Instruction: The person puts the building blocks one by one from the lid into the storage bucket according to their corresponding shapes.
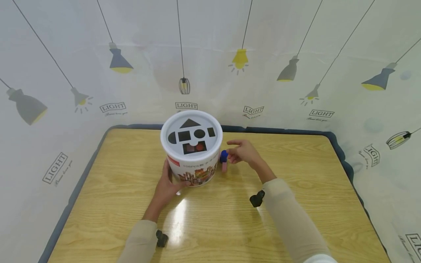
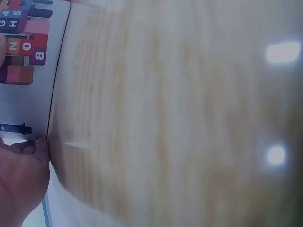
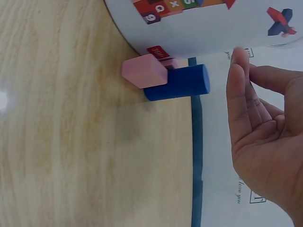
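Observation:
A white plastic bucket (image 1: 197, 166) with printed letter blocks on its side stands on the table. Its lid (image 1: 174, 129) has several shaped cut-outs, and through the front one a reddish block shows. My left hand (image 1: 166, 188) grips the bucket's lower left side, thumb across the front; the left wrist view shows part of this hand (image 2: 21, 182) against the wall. Beside the bucket's right side are a blue cylinder block (image 3: 182, 82) and a pink block (image 3: 144, 71), with another pink piece partly hidden behind. My right hand (image 1: 245, 151) hovers near them, fingers loosely bent, holding nothing.
The wooden table (image 1: 279, 223) has a dark blue edge (image 1: 273, 130) along the back. Behind it hangs a white curtain (image 1: 210, 36) printed with lamps. A small black camera (image 1: 257, 199) is worn on the right wrist, another (image 1: 162, 238) on the left.

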A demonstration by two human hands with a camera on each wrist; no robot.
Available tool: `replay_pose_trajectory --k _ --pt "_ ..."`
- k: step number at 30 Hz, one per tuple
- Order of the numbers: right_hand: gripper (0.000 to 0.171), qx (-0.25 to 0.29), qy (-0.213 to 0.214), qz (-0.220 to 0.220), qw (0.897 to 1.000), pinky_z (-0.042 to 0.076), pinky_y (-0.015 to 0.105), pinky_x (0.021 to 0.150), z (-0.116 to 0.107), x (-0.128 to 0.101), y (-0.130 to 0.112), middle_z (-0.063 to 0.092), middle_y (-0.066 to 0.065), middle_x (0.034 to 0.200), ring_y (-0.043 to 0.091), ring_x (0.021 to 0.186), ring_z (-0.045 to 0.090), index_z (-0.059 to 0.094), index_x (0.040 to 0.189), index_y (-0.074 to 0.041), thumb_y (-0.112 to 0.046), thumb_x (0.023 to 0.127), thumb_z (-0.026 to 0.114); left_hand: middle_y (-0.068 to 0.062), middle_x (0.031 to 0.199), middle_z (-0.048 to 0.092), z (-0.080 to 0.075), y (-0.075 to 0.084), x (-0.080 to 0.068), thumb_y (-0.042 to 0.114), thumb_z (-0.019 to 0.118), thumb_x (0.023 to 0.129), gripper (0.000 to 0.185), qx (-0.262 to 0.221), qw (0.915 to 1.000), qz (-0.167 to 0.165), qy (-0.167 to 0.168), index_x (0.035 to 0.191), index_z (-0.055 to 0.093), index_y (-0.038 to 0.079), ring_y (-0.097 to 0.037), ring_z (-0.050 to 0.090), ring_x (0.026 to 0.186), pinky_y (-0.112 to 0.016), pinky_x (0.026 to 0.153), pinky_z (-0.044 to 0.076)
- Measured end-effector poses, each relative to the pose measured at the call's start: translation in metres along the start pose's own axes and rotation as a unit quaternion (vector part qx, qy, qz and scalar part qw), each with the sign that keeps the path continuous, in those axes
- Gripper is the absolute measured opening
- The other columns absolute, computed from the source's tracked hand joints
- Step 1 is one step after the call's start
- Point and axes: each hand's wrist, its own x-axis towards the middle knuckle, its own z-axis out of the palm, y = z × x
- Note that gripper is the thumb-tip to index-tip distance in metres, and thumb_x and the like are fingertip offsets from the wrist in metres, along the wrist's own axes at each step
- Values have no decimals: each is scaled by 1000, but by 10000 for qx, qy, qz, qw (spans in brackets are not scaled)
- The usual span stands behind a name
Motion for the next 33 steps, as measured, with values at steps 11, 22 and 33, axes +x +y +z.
replay_pose_trajectory --k 11,22,33 --pt "48 -33 -136 283 9995 63 40 72 8 2 14 70 12 79 17 60 66 48 142 -5 -11 95 59 2 161 19 -3 -10 6 32 89 68 121 35 9999 -169 -2 153 5 43 -19 16 149 -39 123 18" --pt "50 -92 -12 358 9993 62 46 75 14 8 23 69 9 72 16 59 67 52 139 -6 -11 91 63 -8 161 20 -7 24 -3 17 86 73 116 -38 9998 -167 -123 157 6 25 -24 17 149 -40 123 18" --pt "46 -50 139 440 9989 63 43 72 20 12 29 70 11 75 18 59 68 54 137 -6 -11 92 64 -5 161 20 -4 12 0 20 88 72 118 -106 9997 -211 -52 157 5 30 -23 16 149 -40 123 17"
